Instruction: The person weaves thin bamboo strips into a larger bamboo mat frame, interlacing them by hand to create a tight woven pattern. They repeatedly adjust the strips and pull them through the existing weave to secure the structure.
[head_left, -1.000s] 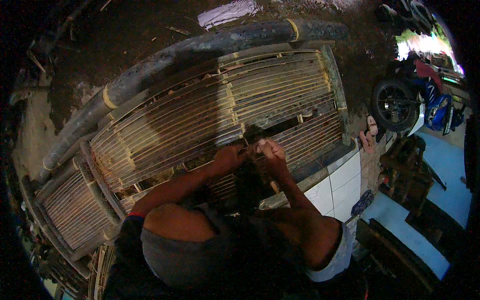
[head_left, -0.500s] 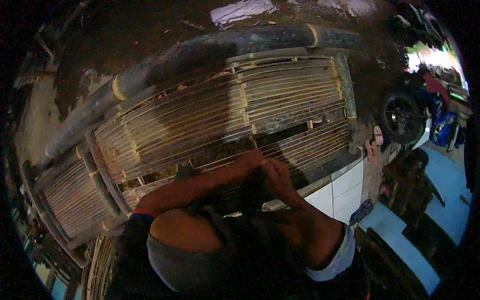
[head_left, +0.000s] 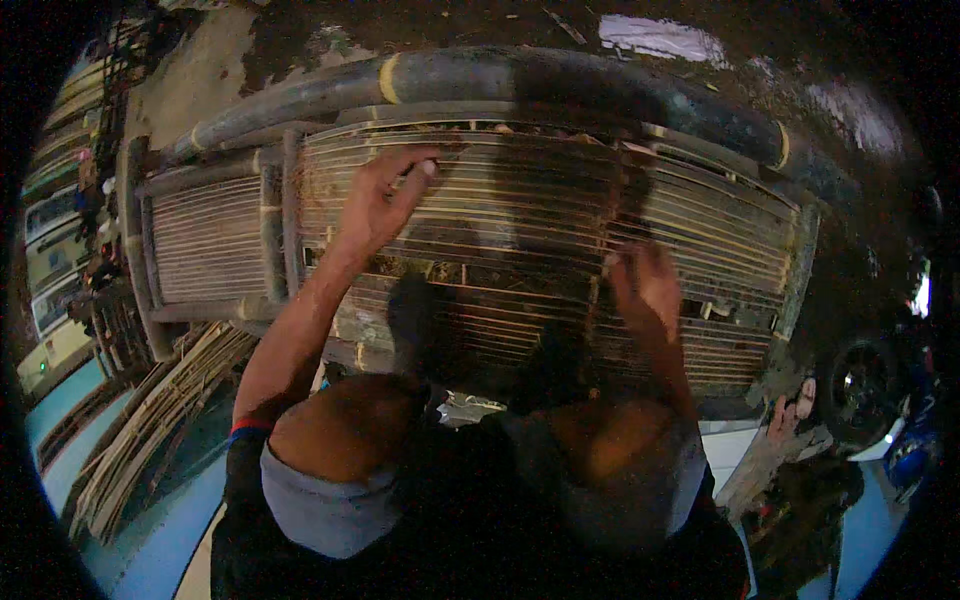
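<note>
In front of me lies a long frame of thick bamboo poles, with a bed of thin bamboo slats (head_left: 540,215) strung along it. My left hand (head_left: 380,200) is over the far left part of the slats, its thumb and fingertips brought close together. Anything between those tips is too thin and dark to make out. My right hand (head_left: 650,285) is lower and to the right, bent over the slats beside a dark crosswise strip (head_left: 612,190). Its fingertips are blurred, so their grip is unclear. My knees show below, at the frame's near side.
A thick bamboo pole (head_left: 460,78) bounds the far side. At left stands a smaller slatted section (head_left: 212,240); nearer lies a bundle of long thin bamboo strips (head_left: 150,430). A motorbike wheel (head_left: 862,385) and sandals (head_left: 795,410) are at right. White cloth (head_left: 660,38) lies beyond.
My hands were together near the middle and are now apart: the left went far and left, the right moved to the right. My view has turned, showing more of the left side.
</note>
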